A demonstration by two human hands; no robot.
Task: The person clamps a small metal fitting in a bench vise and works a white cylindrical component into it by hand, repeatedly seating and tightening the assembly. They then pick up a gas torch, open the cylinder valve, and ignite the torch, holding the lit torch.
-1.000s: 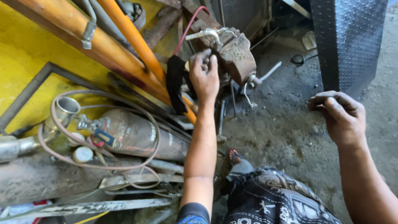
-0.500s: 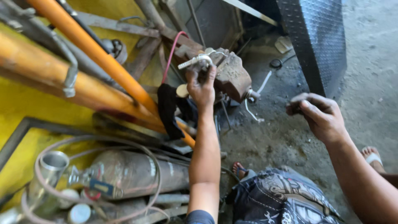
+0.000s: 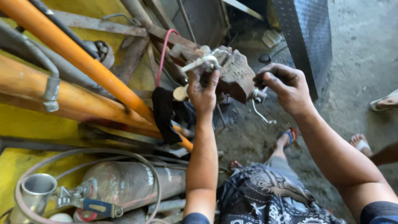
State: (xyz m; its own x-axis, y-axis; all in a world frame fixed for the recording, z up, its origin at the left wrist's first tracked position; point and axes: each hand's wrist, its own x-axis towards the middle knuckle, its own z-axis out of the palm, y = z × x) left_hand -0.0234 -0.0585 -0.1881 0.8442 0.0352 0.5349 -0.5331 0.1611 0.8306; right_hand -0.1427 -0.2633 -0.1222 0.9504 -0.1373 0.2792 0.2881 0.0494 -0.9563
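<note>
While my left hand [image 3: 204,92] is closed on the pale metal fitting [image 3: 204,62] that sticks up from the top of the rusty brown bench vise [image 3: 235,75], my right hand [image 3: 287,88] sits at the vise's right end, fingers curled around the small knob [image 3: 260,94] where the thin steel handle rod [image 3: 262,115] hangs down. The two hands are apart, one on each side of the vise body. The vise itself stands in the far middle of the scene, bolted onto a rusted steel frame [image 3: 137,31], and the fitting lies across its upper jaw area; I cannot tell whether it is already gripped tight.

I judge this to be the clamping step: left hand steadies the part, right hand works the screw. The next move would call for a firm turn of the handle with the right hand while the left keeps the fitting level and its fingers out of the closing gap.

A black rag [image 3: 165,111] hangs over the long orange pipe [image 3: 87,66] just left of my left wrist. Nearer, at lower left, a grey gas cylinder [image 3: 137,184] lies on its side with a looped hose [image 3: 103,155] and a blue-handled adjustable wrench [image 3: 89,203]. At far right, another person's sandalled foot [image 3: 361,143] stands on the concrete floor [image 3: 356,62].
</note>
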